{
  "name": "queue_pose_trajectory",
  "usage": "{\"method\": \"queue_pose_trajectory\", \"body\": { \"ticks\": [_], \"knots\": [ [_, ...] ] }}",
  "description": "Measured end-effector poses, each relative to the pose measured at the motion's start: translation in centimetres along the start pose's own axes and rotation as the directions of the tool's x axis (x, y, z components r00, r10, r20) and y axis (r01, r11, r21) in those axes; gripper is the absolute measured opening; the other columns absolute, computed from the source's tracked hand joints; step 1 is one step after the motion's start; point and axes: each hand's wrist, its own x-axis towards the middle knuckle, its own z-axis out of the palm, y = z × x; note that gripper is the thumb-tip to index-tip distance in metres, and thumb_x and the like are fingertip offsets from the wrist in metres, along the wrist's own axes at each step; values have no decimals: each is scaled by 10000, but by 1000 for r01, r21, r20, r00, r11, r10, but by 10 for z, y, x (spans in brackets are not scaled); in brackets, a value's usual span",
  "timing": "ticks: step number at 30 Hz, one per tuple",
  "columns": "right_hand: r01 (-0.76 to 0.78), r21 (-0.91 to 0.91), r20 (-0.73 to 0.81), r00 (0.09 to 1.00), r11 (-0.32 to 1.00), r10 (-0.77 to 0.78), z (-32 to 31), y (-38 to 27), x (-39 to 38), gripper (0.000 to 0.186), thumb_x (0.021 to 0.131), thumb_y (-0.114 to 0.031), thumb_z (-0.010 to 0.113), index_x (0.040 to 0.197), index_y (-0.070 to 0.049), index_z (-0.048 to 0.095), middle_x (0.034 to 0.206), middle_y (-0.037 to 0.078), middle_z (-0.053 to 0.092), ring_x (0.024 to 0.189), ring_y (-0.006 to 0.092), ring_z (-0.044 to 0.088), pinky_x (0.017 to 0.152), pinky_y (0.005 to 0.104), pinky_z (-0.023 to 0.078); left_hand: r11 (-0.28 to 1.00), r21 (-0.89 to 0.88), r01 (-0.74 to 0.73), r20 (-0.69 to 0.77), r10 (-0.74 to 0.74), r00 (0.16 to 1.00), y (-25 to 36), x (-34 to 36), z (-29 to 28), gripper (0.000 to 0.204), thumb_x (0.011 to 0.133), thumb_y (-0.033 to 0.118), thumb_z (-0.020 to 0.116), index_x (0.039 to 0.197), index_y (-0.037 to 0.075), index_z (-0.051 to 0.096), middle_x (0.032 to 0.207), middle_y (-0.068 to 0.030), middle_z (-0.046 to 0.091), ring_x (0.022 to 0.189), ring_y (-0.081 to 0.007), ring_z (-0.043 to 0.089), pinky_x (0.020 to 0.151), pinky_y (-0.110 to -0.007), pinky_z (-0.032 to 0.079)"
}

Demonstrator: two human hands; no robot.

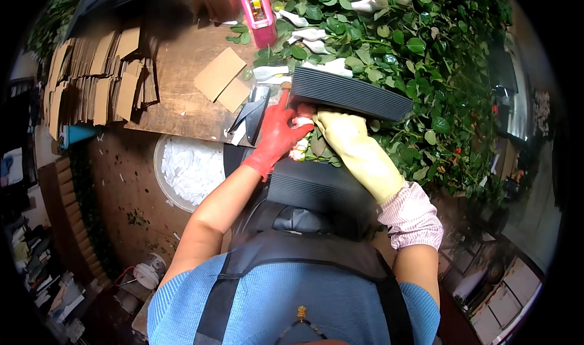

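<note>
My left hand [277, 128], in a red rubber glove, is open with its fingers spread beside a row of pink and cream roses [299, 143]. Its thumb side touches the blooms, and one finger reaches up to the near-left corner of a dark ribbed board [350, 94]. Across the roses, my right hand [342, 128], in a pale yellow glove with a striped cuff, is closed, its fingertips curled in at the flowers and hidden. Green leaves [319, 145] lie beneath it. A second dark ribbed panel [313, 184] lies nearer my body, so the roses sit between both panels.
Heaped leafy stems [420, 47] cover the table's right side, with white-netted buds [313, 34] along their edge. Cardboard pieces [220, 74] lie on the wooden table [176, 59]; stacked cardboard [100, 80] stands left. There are a pink tape dispenser [258, 16] and a tub of white strips [159, 162].
</note>
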Motion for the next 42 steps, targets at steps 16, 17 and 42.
{"method": "queue_pose_trajectory", "body": {
  "ticks": [16, 17, 42],
  "knots": [
    [57, -206, -348, 929, 977, -128, 4, -4, -9, 304, 994, -325, 605, 1194, -115, 696, 1108, 150, 734, 1028, 360, 727, 837, 498, 588, 998, 59, -20, 45, 18, 999, 9, 1, -9, 523, 796, 417, 868, 1061, -25, 777, 1701, -190, 338, 1314, -414, 503, 1122, -471, 449],
    [51, -187, -256, 962, 981, -99, 0, -3, -12, 295, 1005, -329, 585, 1167, -109, 696, 1046, 141, 758, 977, 358, 750, 793, 495, 603, 998, 65, -22, 41, 19, 999, 11, 1, -10, 524, 798, 419, 864, 1048, -33, 777, 1695, -200, 345, 1306, -421, 511, 1121, -473, 450],
    [821, 55, -385, 542, 568, -747, -201, -111, -194, 514, 836, -382, 728, 519, -93, 445, 528, -6, 330, 536, 160, 381, 419, 300, 295, 951, -261, -164, -631, -40, 774, -47, -59, -100, 296, 1006, 106, 715, 1299, 65, 694, 993, 7, 692, 789, -53, 569, 698, -237, 491]
  ]
}}
